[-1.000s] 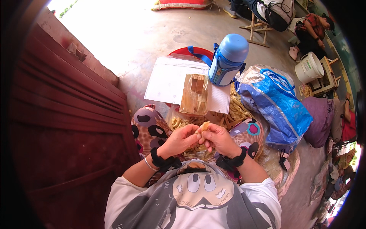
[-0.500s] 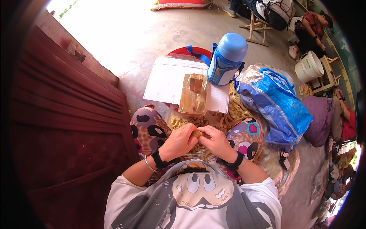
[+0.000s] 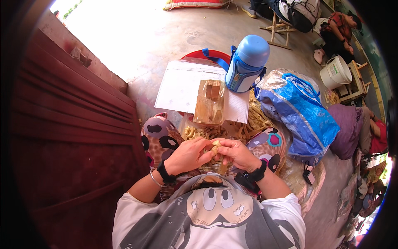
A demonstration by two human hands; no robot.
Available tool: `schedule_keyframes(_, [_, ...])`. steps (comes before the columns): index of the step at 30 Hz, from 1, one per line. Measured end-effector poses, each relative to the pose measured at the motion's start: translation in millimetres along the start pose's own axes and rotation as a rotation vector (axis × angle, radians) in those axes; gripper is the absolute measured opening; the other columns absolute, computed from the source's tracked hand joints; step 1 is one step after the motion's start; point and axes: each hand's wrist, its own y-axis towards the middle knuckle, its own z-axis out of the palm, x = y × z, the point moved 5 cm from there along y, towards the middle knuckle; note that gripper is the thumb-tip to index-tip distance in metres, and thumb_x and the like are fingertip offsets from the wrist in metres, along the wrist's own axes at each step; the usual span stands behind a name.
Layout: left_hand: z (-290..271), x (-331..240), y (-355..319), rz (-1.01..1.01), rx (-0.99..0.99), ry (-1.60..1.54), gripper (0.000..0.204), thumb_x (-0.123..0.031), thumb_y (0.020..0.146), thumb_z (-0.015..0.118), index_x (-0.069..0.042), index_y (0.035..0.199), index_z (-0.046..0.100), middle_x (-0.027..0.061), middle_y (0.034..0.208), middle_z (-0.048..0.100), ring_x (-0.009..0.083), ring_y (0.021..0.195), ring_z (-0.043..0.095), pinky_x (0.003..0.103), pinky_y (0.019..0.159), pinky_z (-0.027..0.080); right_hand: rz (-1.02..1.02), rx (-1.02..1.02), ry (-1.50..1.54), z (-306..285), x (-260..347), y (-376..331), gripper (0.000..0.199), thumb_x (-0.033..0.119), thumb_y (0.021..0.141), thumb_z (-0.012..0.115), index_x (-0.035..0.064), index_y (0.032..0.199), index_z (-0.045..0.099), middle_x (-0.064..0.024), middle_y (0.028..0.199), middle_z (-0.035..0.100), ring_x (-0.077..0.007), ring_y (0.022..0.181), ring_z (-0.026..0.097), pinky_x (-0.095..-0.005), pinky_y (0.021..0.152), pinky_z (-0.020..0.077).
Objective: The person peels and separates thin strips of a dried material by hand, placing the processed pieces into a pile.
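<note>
A small, pale yellow strip (image 3: 216,145) is on the near side of the brown block (image 3: 209,108), a little to the block's right. The right hand (image 3: 237,153) pinches the strip between thumb and finger. The left hand (image 3: 187,157) has its fingers curled up close to the strip's other side, but I cannot tell if they pinch it too. The strip could slip out if the fingers get loose, and then it might get lost in the heap of strips (image 3: 200,132) just on the near side of the block. If the hands pull too hard, I think it could tear, as it looks thin. The part that shows seems bent over, and its long way runs roughly toward and away from the block, with its top end pointing at the block. Fingers hide the rest, so I cannot tell where the other end goes. Under the block is a white sheet (image 3: 176,89). Just right of the block and a bit past it stands a blue bottle (image 3: 247,64). Farther right of the block is a big blue bag (image 3: 302,118).
</note>
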Motion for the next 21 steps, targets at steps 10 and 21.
schedule_keyframes(10, [4.8, 25.3, -3.0, -0.269, 0.119, -0.541, 0.025, -0.019, 0.095, 0.052, 0.0, 0.08, 0.057, 0.001, 0.067, 0.058, 0.0077, 0.056, 0.052, 0.023, 0.052, 0.044, 0.193, -0.039, -0.251, -21.4, 12.8, -13.8, 0.02, 0.022, 0.09, 0.059, 0.0037, 0.099, 0.062, 0.0018, 0.068, 0.056, -0.002, 0.051, 0.046, -0.0167, 0.04, 0.0369])
schedule_keyframes(21, [4.6, 39.7, -15.9, -0.389, 0.085, -0.734, 0.02, -0.02, 0.095, 0.051, -0.002, 0.086, 0.054, 0.0008, 0.073, 0.058, 0.0079, 0.064, 0.056, 0.022, 0.057, 0.046, 0.096, -0.119, -0.129, -33.1, 21.3, -12.8, 0.015, 0.018, 0.088, 0.061, 0.0026, 0.088, 0.063, 0.0052, 0.056, 0.047, -0.0011, 0.041, 0.036, -0.0162, 0.035, 0.0263])
